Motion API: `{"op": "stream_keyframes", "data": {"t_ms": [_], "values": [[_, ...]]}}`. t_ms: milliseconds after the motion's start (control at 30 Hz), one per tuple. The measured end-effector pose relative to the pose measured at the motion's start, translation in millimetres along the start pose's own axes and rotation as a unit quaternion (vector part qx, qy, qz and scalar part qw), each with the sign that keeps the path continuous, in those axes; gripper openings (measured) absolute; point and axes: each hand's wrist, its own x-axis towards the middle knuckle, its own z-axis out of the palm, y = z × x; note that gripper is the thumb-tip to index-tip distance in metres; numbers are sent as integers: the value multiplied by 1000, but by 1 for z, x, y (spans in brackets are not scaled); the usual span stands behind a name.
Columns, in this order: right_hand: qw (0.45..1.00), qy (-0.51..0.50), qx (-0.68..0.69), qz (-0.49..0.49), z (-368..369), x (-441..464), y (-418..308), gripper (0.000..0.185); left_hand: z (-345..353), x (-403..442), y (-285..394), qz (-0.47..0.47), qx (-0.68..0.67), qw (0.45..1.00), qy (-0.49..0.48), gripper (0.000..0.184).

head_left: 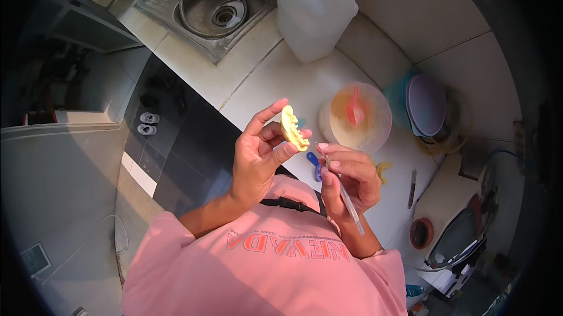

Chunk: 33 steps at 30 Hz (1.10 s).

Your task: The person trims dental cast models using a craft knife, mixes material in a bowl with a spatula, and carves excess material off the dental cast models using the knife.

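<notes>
My left hand (258,155) holds a pale yellow piece (292,128) with a jagged, tooth-like edge, pinched between thumb and fingers above the counter. To its right, my right hand (355,178) grips a thin tool (349,203) with a clear handle. The tool's fine tip points up toward the yellow piece, with a small gap between them. Below and between the hands, a blue object (314,159) lies on the white counter, partly hidden by my right hand.
A round plastic container (375,116) with a red scoop (354,111) stands beyond my right hand. Farther off are a white jug (314,11), a metal sink (202,11) and stacked bowls (426,105). A dark thin tool (412,189) and a beige machine (443,199) are at the right.
</notes>
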Motion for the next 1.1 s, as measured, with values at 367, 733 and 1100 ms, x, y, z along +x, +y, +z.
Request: {"op": "stream_keyframes", "data": {"t_ms": [367, 733, 1100], "values": [[992, -68, -31, -97, -1, 11, -30, 27, 25, -27, 22, 78, 26, 996, -28, 69], [991, -36, -71, -112, 3, 14, -41, 32, 30, -35, 24, 95, 41, 994, -32, 70], [984, -59, -90, -145, 0, 11, -39, 29, 32, -39, 25, 79, 22, 996, -25, 69]]}}
